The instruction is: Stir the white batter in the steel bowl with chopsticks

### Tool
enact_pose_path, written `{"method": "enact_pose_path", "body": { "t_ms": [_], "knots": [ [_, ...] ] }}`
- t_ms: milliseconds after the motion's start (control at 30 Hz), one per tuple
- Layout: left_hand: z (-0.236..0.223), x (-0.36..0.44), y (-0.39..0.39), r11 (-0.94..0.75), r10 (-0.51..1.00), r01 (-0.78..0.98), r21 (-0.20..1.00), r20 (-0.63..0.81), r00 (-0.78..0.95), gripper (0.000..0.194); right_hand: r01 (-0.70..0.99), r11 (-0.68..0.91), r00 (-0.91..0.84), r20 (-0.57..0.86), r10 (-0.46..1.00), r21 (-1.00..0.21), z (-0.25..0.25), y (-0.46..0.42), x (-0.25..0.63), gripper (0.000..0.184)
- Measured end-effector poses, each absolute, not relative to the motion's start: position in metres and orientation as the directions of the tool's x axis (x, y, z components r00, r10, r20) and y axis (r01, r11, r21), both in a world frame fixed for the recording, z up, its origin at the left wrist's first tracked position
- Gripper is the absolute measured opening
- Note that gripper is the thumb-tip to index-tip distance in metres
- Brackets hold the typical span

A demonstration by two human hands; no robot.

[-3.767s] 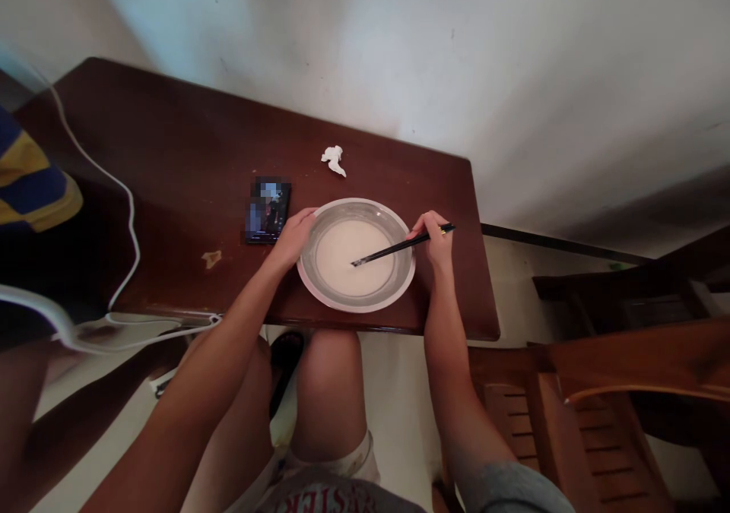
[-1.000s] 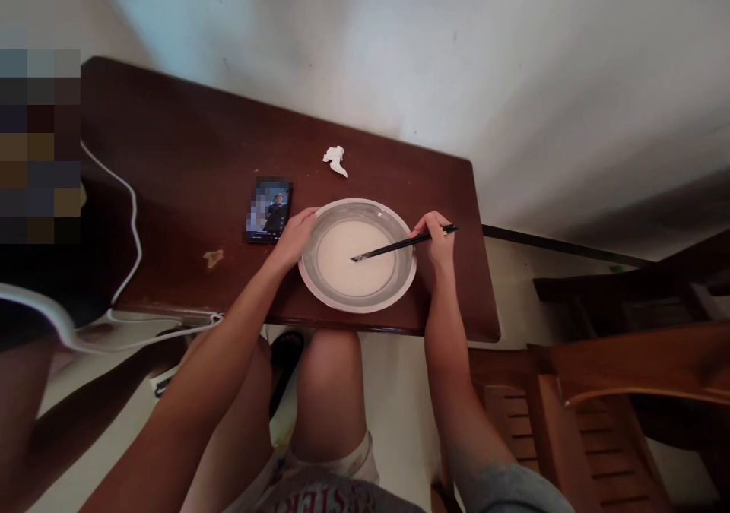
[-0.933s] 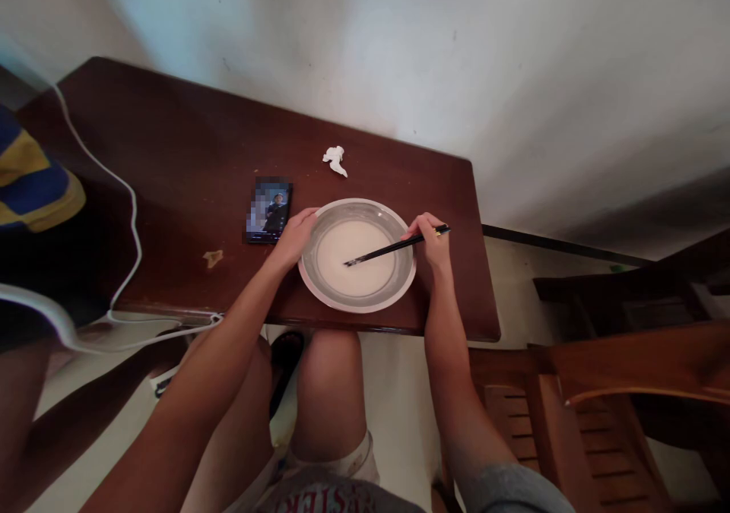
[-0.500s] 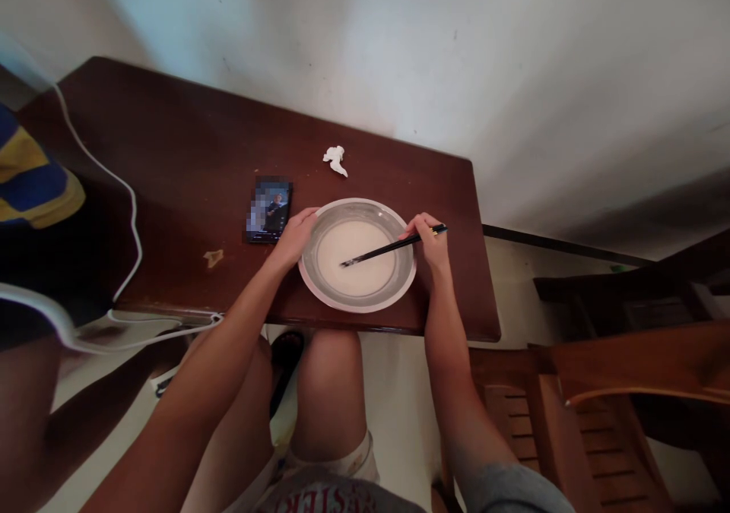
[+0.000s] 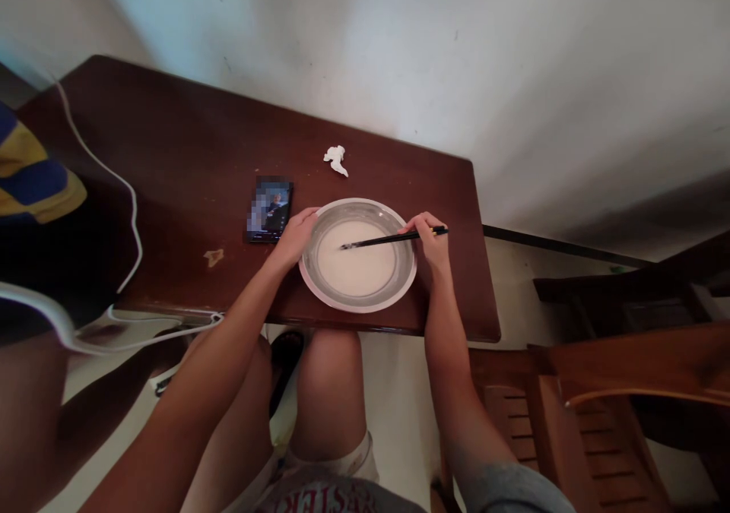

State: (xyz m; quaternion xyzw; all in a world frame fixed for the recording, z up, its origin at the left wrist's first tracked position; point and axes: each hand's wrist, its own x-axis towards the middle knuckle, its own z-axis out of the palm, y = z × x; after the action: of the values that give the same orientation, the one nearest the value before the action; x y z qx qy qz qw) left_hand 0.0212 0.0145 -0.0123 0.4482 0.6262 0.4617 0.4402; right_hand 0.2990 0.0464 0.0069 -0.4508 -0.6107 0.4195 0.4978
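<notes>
A round metal bowl (image 5: 358, 305) stands near the front edge of the table, with a pale, milky mixture (image 5: 357, 270) in it. My left hand (image 5: 299, 235) grips the bowl's left rim, its fingers partly hidden by the rim. In my right hand (image 5: 429, 238), at the bowl's right side, are black chopsticks (image 5: 385, 239), closed in the fingers. Their tips, coated with white, reach over the middle of the bowl at the mixture's surface.
A phone (image 5: 269, 209) with a lit screen lies left of the bowl. Behind it sits a crumpled white tissue (image 5: 337, 160). White cables (image 5: 134, 216) cross the brown table (image 5: 171, 140) at left, near another person's striped clothing (image 5: 37, 175). Wooden chairs (image 5: 639, 353) stand at right.
The chopstick tips have swung away from me, toward the far side of the bowl. My left hand and the bowl stay where they were.
</notes>
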Motion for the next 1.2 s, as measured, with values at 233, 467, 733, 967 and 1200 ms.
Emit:
{"method": "enact_pose_path", "body": {
  "t_ms": [233, 467, 733, 967, 1200],
  "knots": [
    [-0.0137, 0.0211, 0.0158, 0.197, 0.962, 0.156, 0.968, -0.160, -0.220, 0.043, 0.075, 0.186, -0.083, 0.180, 0.980, -0.980, 0.0004, 0.0507, 0.3041, 0.044],
    [-0.0112, 0.0224, 0.0150, 0.191, 0.964, 0.138, 0.972, -0.160, -0.213, 0.038, 0.088, 0.239, -0.033, 0.237, 0.971, -0.967, 0.0030, 0.0502, 0.3022, 0.037],
    [-0.0086, 0.0225, 0.0137, 0.194, 0.963, 0.133, 0.972, -0.162, -0.217, 0.040, 0.049, 0.195, -0.168, 0.184, 0.968, -0.980, 0.0030, 0.0472, 0.3003, 0.035],
    [-0.0101, 0.0217, 0.0137, 0.192, 0.965, 0.146, 0.970, -0.160, -0.208, 0.046, 0.012, 0.235, -0.031, 0.235, 0.972, -0.972, 0.0014, 0.0522, 0.3054, 0.043],
    [-0.0074, 0.0220, 0.0140, 0.201, 0.962, 0.166, 0.965, -0.163, -0.217, 0.044, 0.103, 0.251, -0.130, 0.237, 0.963, -0.962, 0.0061, 0.0466, 0.3007, 0.037]
  ]
}}
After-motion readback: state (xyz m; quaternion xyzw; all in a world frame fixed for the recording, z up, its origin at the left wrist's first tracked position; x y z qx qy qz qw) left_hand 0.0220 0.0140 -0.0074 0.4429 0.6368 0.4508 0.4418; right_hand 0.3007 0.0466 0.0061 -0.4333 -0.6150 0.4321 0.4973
